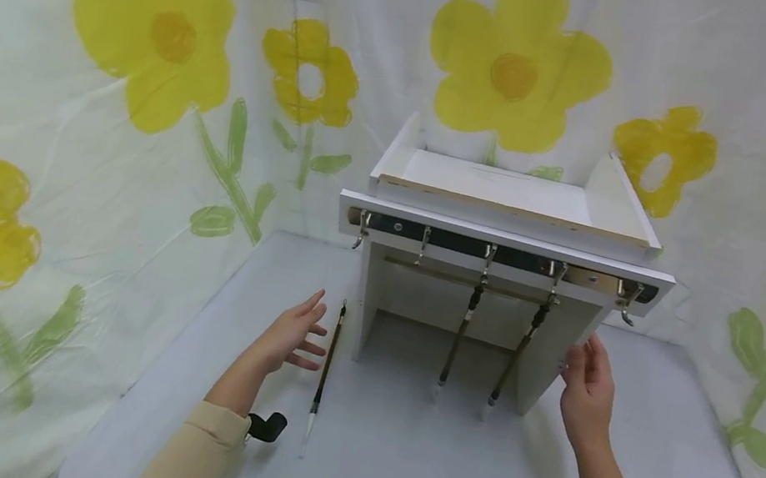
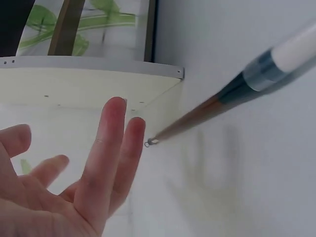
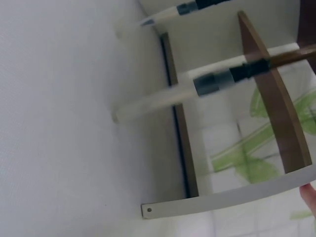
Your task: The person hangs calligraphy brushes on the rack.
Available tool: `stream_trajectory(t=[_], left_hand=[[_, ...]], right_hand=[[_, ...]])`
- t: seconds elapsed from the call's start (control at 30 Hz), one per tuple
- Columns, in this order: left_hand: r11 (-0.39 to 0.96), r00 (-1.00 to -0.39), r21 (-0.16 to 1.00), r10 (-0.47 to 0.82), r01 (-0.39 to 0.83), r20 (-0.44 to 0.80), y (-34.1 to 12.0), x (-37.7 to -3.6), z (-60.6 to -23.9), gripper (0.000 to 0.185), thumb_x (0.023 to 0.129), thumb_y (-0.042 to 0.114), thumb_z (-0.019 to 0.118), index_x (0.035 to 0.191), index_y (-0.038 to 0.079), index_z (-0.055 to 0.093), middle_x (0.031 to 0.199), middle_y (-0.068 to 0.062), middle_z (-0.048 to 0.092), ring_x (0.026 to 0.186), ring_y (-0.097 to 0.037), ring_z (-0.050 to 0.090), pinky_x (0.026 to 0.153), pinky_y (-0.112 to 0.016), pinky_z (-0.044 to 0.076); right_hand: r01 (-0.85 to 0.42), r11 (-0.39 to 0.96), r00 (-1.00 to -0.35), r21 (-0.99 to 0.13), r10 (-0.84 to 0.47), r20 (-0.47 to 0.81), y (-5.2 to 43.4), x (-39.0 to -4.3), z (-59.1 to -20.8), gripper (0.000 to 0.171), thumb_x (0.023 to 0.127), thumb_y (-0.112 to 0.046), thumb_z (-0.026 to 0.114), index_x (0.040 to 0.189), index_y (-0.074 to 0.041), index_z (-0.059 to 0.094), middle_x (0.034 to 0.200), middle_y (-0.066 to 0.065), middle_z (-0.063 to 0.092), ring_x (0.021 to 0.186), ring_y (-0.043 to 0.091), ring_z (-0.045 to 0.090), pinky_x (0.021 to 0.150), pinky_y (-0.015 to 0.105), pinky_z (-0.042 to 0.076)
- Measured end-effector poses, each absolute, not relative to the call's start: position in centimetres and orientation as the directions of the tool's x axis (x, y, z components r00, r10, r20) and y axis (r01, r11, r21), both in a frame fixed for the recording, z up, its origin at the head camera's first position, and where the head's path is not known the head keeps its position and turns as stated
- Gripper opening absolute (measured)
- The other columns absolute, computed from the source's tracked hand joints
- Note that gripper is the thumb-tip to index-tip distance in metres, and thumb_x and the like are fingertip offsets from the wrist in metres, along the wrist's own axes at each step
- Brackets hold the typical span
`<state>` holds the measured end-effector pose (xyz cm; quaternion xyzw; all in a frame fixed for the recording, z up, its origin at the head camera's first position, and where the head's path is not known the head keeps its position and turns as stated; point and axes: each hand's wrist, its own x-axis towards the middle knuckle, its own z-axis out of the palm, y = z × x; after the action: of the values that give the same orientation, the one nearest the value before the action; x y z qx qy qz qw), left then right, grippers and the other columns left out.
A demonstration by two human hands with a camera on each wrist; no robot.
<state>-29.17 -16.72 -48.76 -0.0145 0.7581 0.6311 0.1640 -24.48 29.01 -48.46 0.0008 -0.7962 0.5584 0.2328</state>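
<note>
A white wooden rack [image 1: 506,230] with a row of metal hooks stands on the table. Two writing brushes [image 1: 460,336] hang tip-down from its hooks, with pale tips near the tabletop. A third writing brush [image 1: 327,365] lies on the table left of the rack, its pale tip toward me and a small loop at its far end. Just left of this brush is my left hand [image 1: 286,339], fingers spread and apart from it. My right hand [image 1: 588,396] is at the rack's right side panel [image 3: 227,200], a fingertip [image 3: 309,196] at the panel's edge, its fingers loosely bent.
Atop the rack is a white open shelf [image 1: 498,186]. The pale tabletop [image 1: 389,477] extends in front and to both sides. A white sheet with painted yellow flowers [image 1: 159,32] hangs around the back and sides. Each wrist carries a small black camera [image 1: 266,427].
</note>
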Motion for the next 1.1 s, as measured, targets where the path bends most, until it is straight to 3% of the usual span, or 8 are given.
stream_trajectory(t=[0.37, 0.57, 0.73, 0.93, 1.1], left_hand=[[0.260, -0.925, 0.915, 0.144, -0.309, -0.353, -15.4, -29.5, -51.5, 0.076, 0.102, 0.052, 0.053, 0.163, 0.025, 0.017, 0.137, -0.033, 0.053, 0.104, -0.044, 0.067, 0.073, -0.050, 0.063], [0.317, -0.940, 0.905, 0.093, -0.285, -0.329, -15.2, -29.2, -53.2, 0.092, 0.091, 0.033, 0.077, 0.163, 0.025, 0.020, 0.130, -0.025, 0.055, 0.099, -0.033, 0.066, 0.066, -0.044, 0.064], [0.414, -0.948, 0.872, 0.059, -0.261, -0.312, -14.7, -29.1, -54.0, 0.101, 0.080, 0.015, 0.087, 0.161, 0.022, 0.027, 0.119, -0.018, 0.052, 0.084, -0.025, 0.059, 0.059, -0.035, 0.062], [0.497, -0.952, 0.829, 0.017, -0.257, -0.306, -14.4, -28.7, -54.1, 0.102, 0.074, -0.003, 0.086, 0.159, 0.016, 0.033, 0.108, -0.015, 0.051, 0.063, -0.021, 0.061, 0.054, -0.028, 0.058], [0.504, -0.954, 0.827, 0.020, -0.250, -0.300, -14.8, -28.6, -54.0, 0.098, 0.075, -0.010, 0.078, 0.159, 0.015, 0.033, 0.101, -0.013, 0.054, 0.063, -0.020, 0.061, 0.054, -0.028, 0.058]], right_hand=[[-0.222, 0.414, -0.888, -0.883, 0.289, 0.358, 30.4, -23.8, -48.4, 0.047, 0.111, -0.023, 0.037, 0.158, -0.025, 0.032, 0.156, 0.010, 0.045, 0.130, 0.002, 0.050, 0.088, 0.005, 0.047], [-0.235, 0.417, -0.891, -0.878, 0.268, 0.366, 30.0, -24.2, -48.4, 0.048, 0.111, -0.023, 0.038, 0.159, -0.025, 0.032, 0.157, 0.011, 0.044, 0.131, 0.002, 0.050, 0.090, 0.008, 0.048], [-0.217, 0.433, -0.903, -0.875, 0.253, 0.349, 29.7, -24.4, -48.2, 0.049, 0.111, -0.028, 0.038, 0.159, -0.030, 0.029, 0.159, 0.009, 0.042, 0.137, 0.011, 0.049, 0.096, 0.016, 0.050], [-0.186, 0.454, -0.911, -0.871, 0.251, 0.326, 29.4, -24.5, -48.4, 0.050, 0.111, -0.034, 0.037, 0.160, -0.032, 0.027, 0.159, 0.008, 0.041, 0.140, 0.019, 0.048, 0.098, 0.021, 0.049], [-0.183, 0.440, -0.915, -0.879, 0.251, 0.316, 29.2, -24.5, -48.6, 0.050, 0.111, -0.035, 0.037, 0.160, -0.032, 0.026, 0.160, 0.007, 0.041, 0.142, 0.020, 0.047, 0.099, 0.026, 0.049]])
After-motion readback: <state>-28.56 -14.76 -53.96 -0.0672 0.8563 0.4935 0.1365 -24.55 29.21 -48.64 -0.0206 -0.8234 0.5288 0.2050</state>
